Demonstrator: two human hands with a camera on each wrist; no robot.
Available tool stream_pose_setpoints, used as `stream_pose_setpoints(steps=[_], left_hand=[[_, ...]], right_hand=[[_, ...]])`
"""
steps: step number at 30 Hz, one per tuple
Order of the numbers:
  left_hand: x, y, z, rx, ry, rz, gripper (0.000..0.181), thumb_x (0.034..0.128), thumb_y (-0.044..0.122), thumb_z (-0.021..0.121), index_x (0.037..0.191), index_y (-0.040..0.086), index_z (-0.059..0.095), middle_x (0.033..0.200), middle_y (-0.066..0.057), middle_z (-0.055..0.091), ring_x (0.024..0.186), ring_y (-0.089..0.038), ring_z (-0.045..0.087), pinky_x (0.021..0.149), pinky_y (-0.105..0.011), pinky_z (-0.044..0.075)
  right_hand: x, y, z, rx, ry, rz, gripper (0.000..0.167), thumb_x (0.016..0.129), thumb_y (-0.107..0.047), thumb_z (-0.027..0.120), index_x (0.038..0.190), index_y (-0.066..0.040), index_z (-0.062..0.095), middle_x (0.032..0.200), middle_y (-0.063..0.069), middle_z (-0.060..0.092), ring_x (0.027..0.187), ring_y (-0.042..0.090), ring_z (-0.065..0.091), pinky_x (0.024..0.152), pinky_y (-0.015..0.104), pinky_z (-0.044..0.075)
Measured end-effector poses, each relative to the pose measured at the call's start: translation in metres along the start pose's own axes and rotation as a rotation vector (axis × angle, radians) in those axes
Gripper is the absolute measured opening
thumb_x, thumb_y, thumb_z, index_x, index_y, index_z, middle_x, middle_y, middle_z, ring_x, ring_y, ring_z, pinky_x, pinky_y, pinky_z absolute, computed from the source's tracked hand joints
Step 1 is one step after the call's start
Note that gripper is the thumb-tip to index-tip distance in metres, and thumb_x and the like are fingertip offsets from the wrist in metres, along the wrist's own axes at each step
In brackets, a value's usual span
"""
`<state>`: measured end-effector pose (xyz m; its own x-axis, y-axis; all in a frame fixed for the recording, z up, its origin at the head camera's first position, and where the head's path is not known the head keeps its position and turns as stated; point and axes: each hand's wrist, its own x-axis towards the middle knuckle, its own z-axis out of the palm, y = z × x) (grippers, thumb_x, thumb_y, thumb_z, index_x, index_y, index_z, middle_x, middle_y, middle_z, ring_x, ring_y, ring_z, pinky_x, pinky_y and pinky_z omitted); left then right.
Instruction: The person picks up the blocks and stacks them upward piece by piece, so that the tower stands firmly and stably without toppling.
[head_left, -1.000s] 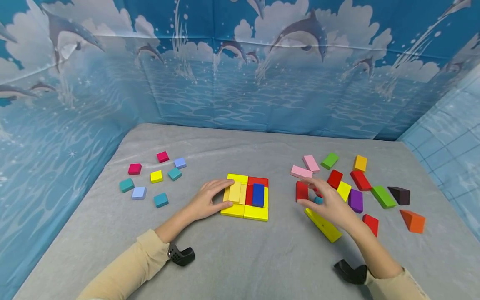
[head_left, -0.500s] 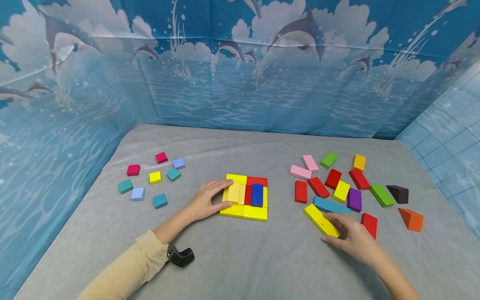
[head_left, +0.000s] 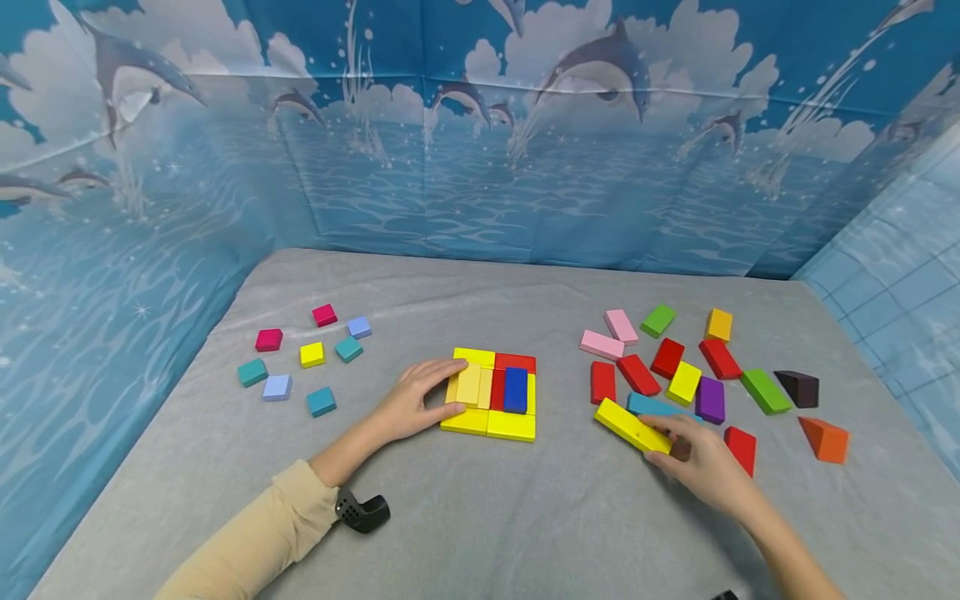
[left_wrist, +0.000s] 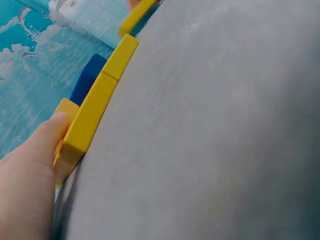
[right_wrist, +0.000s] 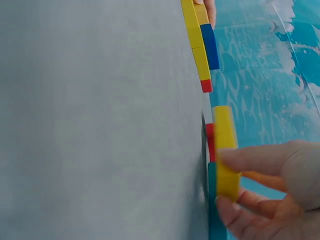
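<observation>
In the head view, a low square of yellow and red wooden blocks (head_left: 512,426) lies at mid-table, with a blue block (head_left: 516,390) and pale yellow blocks (head_left: 468,385) on top. My left hand (head_left: 411,402) holds one pale yellow block between thumb and fingers at the square's left side; the left wrist view shows the thumb (left_wrist: 42,137) against it. To the right, my right hand (head_left: 701,462) pinches a long yellow block (head_left: 628,425) by its near end. The right wrist view shows this yellow block (right_wrist: 226,135) raised off the cloth, beside a long teal block (right_wrist: 214,200).
Several loose blocks lie at right, among them a red block (head_left: 602,382), a purple block (head_left: 710,400), a green block (head_left: 765,392) and an orange triangular block (head_left: 825,440). Small blocks, such as a teal block (head_left: 322,402), are scattered at left. A dolphin-print curtain (head_left: 480,167) hangs behind.
My right hand has moved from above the red blocks down to the long yellow block, gripped it and lifted it slightly, shifting it leftward. My left hand has stayed in place.
</observation>
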<state>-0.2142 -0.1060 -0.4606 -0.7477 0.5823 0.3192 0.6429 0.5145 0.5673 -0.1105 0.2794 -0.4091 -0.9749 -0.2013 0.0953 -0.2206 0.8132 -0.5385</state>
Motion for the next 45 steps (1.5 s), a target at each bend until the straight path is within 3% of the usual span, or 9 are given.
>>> stream_pose_setpoints(steps=[3, 7, 14, 21, 27, 31, 45], left_hand=[[0.001, 0.000, 0.001, 0.002, 0.002, 0.005, 0.059, 0.0826, 0.036, 0.065, 0.135, 0.017, 0.046, 0.136, -0.003, 0.047, 0.125, -0.021, 0.039, 0.105, -0.046, 0.026], [0.001, -0.001, 0.001, 0.010, 0.005, 0.020, 0.059, 0.0829, 0.037, 0.065, 0.135, 0.017, 0.045, 0.136, -0.002, 0.047, 0.125, -0.021, 0.040, 0.104, -0.046, 0.027], [0.002, -0.001, 0.001, 0.012, -0.004, 0.009, 0.064, 0.0833, 0.038, 0.064, 0.139, 0.018, 0.040, 0.138, -0.003, 0.045, 0.126, -0.022, 0.039, 0.104, -0.046, 0.026], [0.003, 0.002, 0.000, 0.006, -0.027, -0.016, 0.072, 0.0843, 0.037, 0.064, 0.144, 0.019, 0.028, 0.141, -0.002, 0.041, 0.127, -0.023, 0.038, 0.104, -0.047, 0.026], [0.002, 0.002, -0.001, -0.001, -0.034, -0.042, 0.073, 0.0849, 0.040, 0.062, 0.146, 0.023, 0.024, 0.142, -0.004, 0.039, 0.127, -0.025, 0.037, 0.103, -0.049, 0.026], [0.002, 0.001, 0.000, 0.009, -0.031, -0.011, 0.069, 0.0855, 0.040, 0.061, 0.144, 0.023, 0.029, 0.141, -0.004, 0.040, 0.126, -0.024, 0.038, 0.103, -0.048, 0.027], [-0.001, -0.001, 0.001, 0.011, -0.022, 0.008, 0.065, 0.0845, 0.036, 0.064, 0.141, 0.023, 0.035, 0.139, -0.003, 0.044, 0.127, -0.021, 0.037, 0.105, -0.046, 0.024]], right_hand=[[0.013, -0.010, 0.000, 0.047, 0.025, -0.057, 0.048, 0.073, -0.005, 0.075, 0.117, -0.002, 0.060, 0.101, 0.010, 0.060, 0.082, 0.019, 0.051, 0.064, 0.022, 0.050], [0.038, -0.031, 0.002, 0.090, -0.001, -0.139, 0.047, 0.075, -0.005, 0.073, 0.119, -0.003, 0.059, 0.106, 0.011, 0.058, 0.087, 0.021, 0.053, 0.068, 0.025, 0.052], [0.087, -0.064, 0.015, 0.112, -0.087, -0.273, 0.044, 0.077, -0.004, 0.072, 0.119, -0.004, 0.059, 0.107, 0.008, 0.061, 0.090, 0.020, 0.054, 0.071, 0.031, 0.052], [0.117, -0.085, 0.035, 0.120, -0.218, -0.311, 0.042, 0.081, -0.006, 0.068, 0.122, -0.004, 0.058, 0.107, 0.011, 0.057, 0.087, 0.020, 0.052, 0.070, 0.028, 0.050], [0.126, -0.091, 0.047, 0.092, -0.246, -0.318, 0.042, 0.083, -0.008, 0.067, 0.123, -0.004, 0.057, 0.108, 0.011, 0.057, 0.090, 0.020, 0.052, 0.076, 0.031, 0.049], [0.128, -0.093, 0.050, 0.087, -0.247, -0.308, 0.042, 0.082, -0.008, 0.067, 0.123, -0.005, 0.057, 0.109, 0.011, 0.057, 0.094, 0.022, 0.052, 0.082, 0.036, 0.049], [0.123, -0.081, 0.050, 0.150, -0.242, -0.292, 0.044, 0.081, -0.010, 0.069, 0.123, -0.003, 0.056, 0.111, 0.011, 0.059, 0.091, 0.022, 0.052, 0.079, 0.037, 0.051]])
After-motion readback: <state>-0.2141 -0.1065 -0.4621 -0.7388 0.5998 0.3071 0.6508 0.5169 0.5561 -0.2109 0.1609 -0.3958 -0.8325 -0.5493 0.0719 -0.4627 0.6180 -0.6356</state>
